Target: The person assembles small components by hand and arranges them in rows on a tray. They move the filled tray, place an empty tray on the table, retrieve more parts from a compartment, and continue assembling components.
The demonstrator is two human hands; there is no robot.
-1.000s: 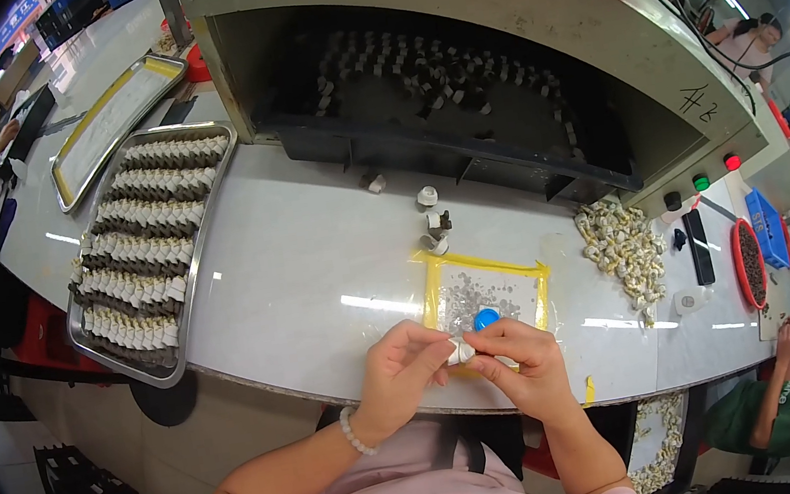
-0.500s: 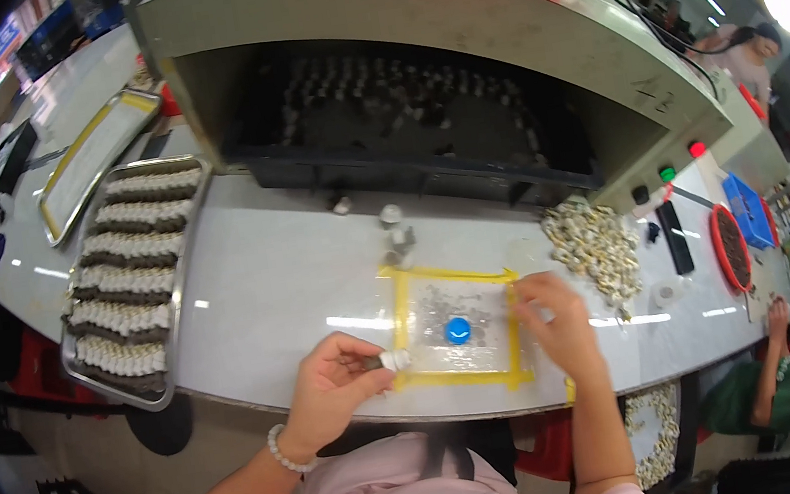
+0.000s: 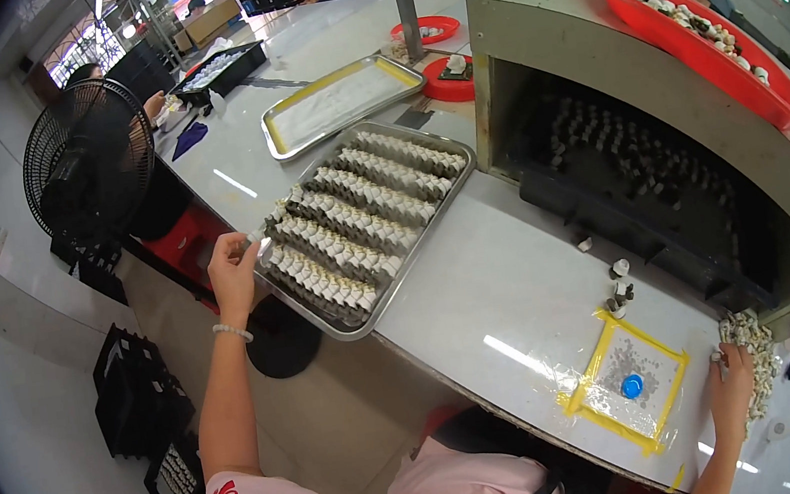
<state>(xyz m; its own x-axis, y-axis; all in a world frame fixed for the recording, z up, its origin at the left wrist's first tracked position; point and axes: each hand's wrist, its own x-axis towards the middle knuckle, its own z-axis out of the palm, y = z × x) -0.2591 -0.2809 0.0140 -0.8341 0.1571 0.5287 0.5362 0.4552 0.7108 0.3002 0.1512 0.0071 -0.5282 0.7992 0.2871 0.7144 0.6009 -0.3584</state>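
Here the left hand [image 3: 235,274] is stretched far to the left and pinches one small white part [image 3: 257,237] between its fingertips, just at the near-left corner of the metal tray [image 3: 452,183]. This tray is shallow, of dull steel, and it is filled with neat slanted rows of small pale parts [image 3: 352,228] that look ribbed. The right hand [image 3: 733,391] lies at the right, fingers loosely bent, resting on a pile of similar pale pieces [image 3: 751,349]; I cannot tell if it grips any of them. Between the hands there is a clear sheet with yellow tape border [image 3: 626,381], and a small blue cap [image 3: 631,384] lies on it. A few loose parts [image 3: 620,286] stand just beyond the sheet.

The table [image 3: 501,283] is smooth, grey-white and glossy. Behind it stands a grey box machine [image 3: 665,158] with a dark opening, and a red plastic tray [image 3: 698,32] lies on top. Far left there is a black round fan [image 3: 89,154], and a second, empty tray [image 3: 340,103] lies further away.
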